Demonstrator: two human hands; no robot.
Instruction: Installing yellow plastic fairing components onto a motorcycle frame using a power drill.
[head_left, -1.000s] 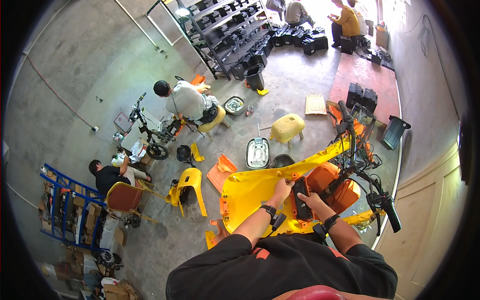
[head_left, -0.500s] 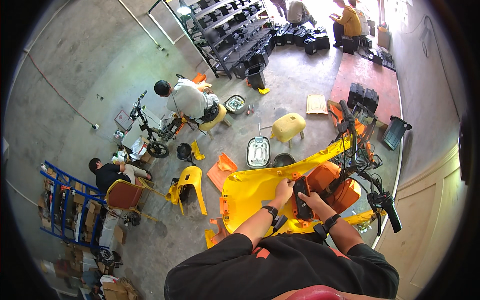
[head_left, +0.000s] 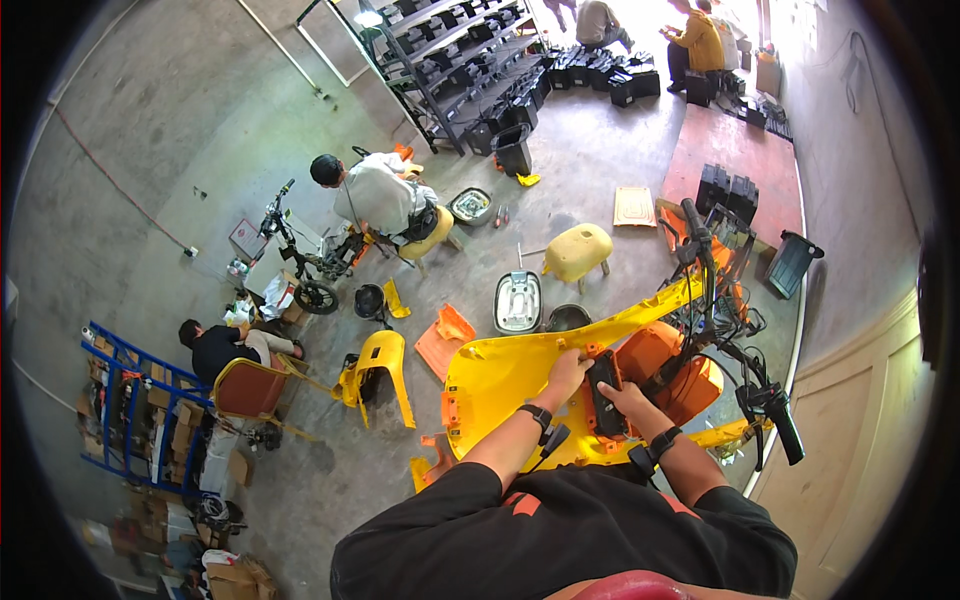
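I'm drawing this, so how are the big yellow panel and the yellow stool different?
The yellow panel is a shiny, curved sheet; the yellow stool has a dull, rounded seat on legs. The panel looks bigger than the stool. The panel lies beneath the left hand; the stool stands apart on the floor. Both are yellow.

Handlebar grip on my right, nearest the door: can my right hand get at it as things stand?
Probably yes: the handlebar grip sticks out beyond the orange panel, nothing seen covering it, though the right hand would likely have to leave the black part first.
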